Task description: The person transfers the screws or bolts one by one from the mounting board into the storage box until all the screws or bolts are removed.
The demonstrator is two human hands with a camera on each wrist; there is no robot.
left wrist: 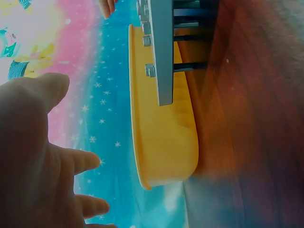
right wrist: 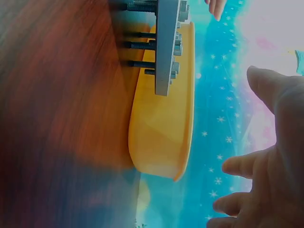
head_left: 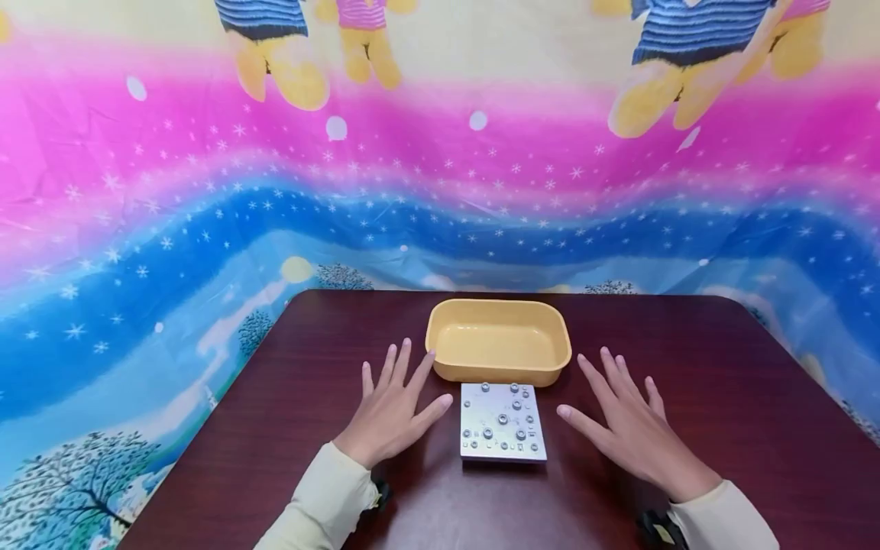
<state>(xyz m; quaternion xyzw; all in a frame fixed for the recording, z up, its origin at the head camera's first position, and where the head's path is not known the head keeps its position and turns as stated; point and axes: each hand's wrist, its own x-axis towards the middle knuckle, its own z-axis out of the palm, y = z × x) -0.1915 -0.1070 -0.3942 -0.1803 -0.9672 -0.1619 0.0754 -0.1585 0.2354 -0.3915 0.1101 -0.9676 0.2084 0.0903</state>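
A square silver metal plate [head_left: 498, 451] carries several socket-head screws of different sizes in its face. Seen from the side in the left wrist view, the plate [left wrist: 164, 61] stands off the tabletop, and in the right wrist view threaded screw shanks [right wrist: 142, 45] stick out beneath it. My left hand [head_left: 390, 416] is held to the left of the plate with fingers spread and nothing in it. On the plate's other side, my right hand [head_left: 629, 431] is likewise spread and holds nothing. Directly behind the plate sits a yellow oblong basin [head_left: 498, 373], its inside bare.
The dark red-brown wooden table [head_left: 330, 336] has rounded far corners. Close behind it hangs a printed cloth [head_left: 412, 168] with snowflakes, trees and cartoon figures, which also runs down along both sides. Each wrist wears a dark strap-on device below a pale sleeve [head_left: 330, 489].
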